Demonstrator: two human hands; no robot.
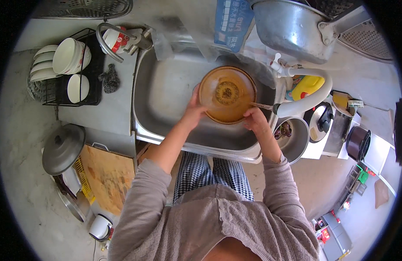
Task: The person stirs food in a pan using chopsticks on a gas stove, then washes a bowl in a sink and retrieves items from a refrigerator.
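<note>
An amber-brown round bowl (217, 107) with a dark round pattern at its centre is held over the stainless-steel sink (161, 98). My left hand (194, 111) grips its left rim, fingers partly hidden beneath it. My right hand (254, 120) holds the lower right rim. A stream of water (261, 105) runs from the white curved spout (302, 106) into the bowl at its right edge. How much water the bowl contains, I cannot tell.
Left of the sink, a black dish rack (98, 78) holds white bowls and plates beside a dark scouring pad (110, 79). A metal pot (302, 143) with grapes stands right; a large aluminium saucepan (292, 32) is behind. A wooden board (106, 176) stands at lower left.
</note>
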